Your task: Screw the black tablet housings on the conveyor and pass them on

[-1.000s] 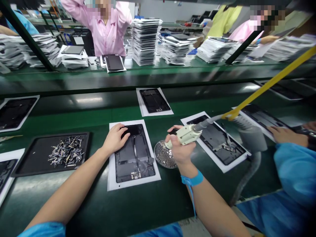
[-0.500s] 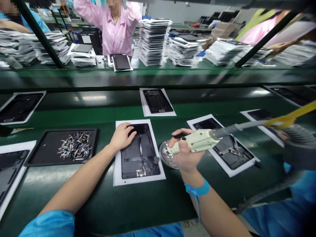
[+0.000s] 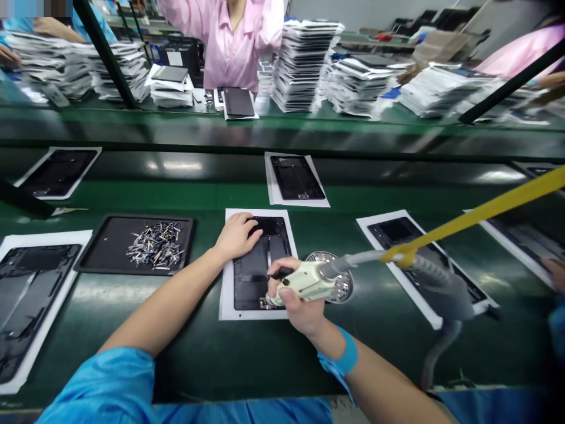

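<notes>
An opened black tablet housing (image 3: 249, 277) lies on a white sheet (image 3: 227, 303) on the green bench in front of me. My left hand (image 3: 237, 237) rests on its upper left edge, thumb apart from the fingers. My right hand (image 3: 304, 312) is wrapped round a pale green electric screwdriver (image 3: 311, 280), its front end over the lower part of the housing beside a small circuit board (image 3: 265, 303). Whether the tip touches is hidden. Partly behind the screwdriver stands a round metal dish (image 3: 345, 288) with small holes or screws.
A black tray (image 3: 110, 244) of small metal-and-black parts (image 3: 156, 246) lies left. More tablet housings (image 3: 296, 176) on sheets lie around. A yellow strap (image 3: 477, 218) carries the grey cable (image 3: 362, 259) at right. Across the bench, a person in pink (image 3: 232, 47) stands behind paper-interleaved stacks (image 3: 304, 68).
My right hand has brought the electric screwdriver left, from over the round dish to the lower part of the tablet housing. My left hand stays on the housing. The camera view has shifted.
</notes>
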Demonstrator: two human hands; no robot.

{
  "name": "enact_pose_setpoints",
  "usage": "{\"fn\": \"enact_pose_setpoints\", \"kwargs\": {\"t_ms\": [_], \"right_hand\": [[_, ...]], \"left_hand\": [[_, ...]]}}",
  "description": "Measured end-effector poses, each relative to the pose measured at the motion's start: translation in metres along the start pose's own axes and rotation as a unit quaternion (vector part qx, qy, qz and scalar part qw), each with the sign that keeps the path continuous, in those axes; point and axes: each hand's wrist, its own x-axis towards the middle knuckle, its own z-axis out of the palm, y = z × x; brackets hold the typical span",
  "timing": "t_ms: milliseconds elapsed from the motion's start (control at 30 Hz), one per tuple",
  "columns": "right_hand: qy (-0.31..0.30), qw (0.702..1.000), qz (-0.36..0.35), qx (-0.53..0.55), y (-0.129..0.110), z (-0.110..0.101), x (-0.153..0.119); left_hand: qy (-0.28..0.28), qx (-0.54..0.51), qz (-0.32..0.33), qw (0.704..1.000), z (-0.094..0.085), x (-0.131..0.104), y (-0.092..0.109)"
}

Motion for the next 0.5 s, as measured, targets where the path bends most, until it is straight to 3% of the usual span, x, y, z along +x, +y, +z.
{"fn": "enact_pose_setpoints", "kwargs": {"t_ms": [300,500], "right_hand": [[-0.011,0.999,-0.035,-0.037,0.0041,-0.0037,-0.0025],[-0.003,0.999,-0.032,0.007,0.0052,0.0022,-0.0017]], "left_hand": [[-0.017,-0.005,-0.004,1.000,0.0002,0.0001,0.0013],[-0.007,-0.027,-0.015,0.999,-0.0017,0.0020,0.0047]]}}
